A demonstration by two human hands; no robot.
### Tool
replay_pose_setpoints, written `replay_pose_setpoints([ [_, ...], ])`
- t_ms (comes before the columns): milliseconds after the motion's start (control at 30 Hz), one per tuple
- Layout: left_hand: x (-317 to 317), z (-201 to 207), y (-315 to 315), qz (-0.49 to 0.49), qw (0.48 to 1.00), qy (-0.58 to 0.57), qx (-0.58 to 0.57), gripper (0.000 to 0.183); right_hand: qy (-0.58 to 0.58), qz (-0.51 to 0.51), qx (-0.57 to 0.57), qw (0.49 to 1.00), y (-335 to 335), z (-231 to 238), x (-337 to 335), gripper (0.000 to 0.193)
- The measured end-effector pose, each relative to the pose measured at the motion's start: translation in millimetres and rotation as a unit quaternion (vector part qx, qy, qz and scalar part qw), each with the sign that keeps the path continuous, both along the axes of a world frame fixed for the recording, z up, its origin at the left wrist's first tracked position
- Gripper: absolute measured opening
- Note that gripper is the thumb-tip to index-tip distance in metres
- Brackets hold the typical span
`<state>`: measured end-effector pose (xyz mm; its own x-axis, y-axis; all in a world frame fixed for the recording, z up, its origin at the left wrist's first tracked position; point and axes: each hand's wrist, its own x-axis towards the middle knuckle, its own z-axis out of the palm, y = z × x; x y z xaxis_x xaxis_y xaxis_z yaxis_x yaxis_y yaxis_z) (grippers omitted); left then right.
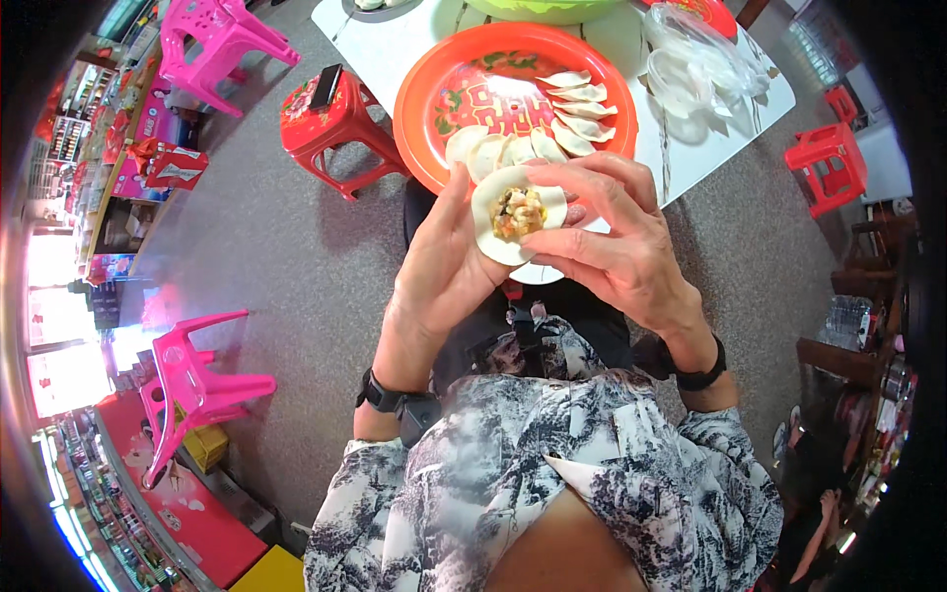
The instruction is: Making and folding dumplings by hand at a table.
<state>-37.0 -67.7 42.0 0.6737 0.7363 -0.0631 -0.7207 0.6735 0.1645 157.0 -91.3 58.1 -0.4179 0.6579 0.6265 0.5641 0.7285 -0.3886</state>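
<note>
A round, pale dumpling wrapper (484, 219) lies face up across the fingers of my left hand (435, 264), with a mound of chopped filling (519, 214) at its middle. My left thumb points up beside the wrapper's left edge. From the right, my right hand (631, 259) grips the wrapper's edge, its thumb next to the filling and its fingers at the upper rim. Just beyond my hands sits a large red-orange tray (419, 118) with a printed pattern. Folded dumplings (586, 111) line its right side, and several more (488, 156) overlap along its near side, partly hidden by my hands.
The tray rests on a white table (659, 143) with dark veins. Clear plastic bags (695, 69) lie at its right, and a green bowl (538, 8) stands at the back. Left of the table is a red stool (340, 133) bearing a dark phone (326, 87). Pink chairs (202, 380) stand further left.
</note>
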Motion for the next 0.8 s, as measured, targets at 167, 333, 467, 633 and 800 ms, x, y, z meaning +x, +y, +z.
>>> replay_pose_setpoints([
  [167,13,-2,15,0.019,0.993,0.112,0.005,0.051,0.026,-0.018,0.002,0.999,21,-12,3,0.029],
  [333,23,-1,36,0.031,0.976,0.217,0.013,0.041,0.057,-0.038,0.002,0.998,41,-27,12,0.027],
  [467,34,-4,52,0.041,0.976,0.215,-0.005,0.035,0.027,-0.030,0.038,0.998,50,-38,25,0.028],
  [633,42,-1,60,0.029,0.973,0.227,0.029,0.033,0.043,-0.047,0.027,0.998,54,-39,30,0.031],
  [800,46,-2,64,0.015,0.949,0.311,0.053,0.034,0.048,-0.050,0.016,0.997,57,-44,34,0.028],
])
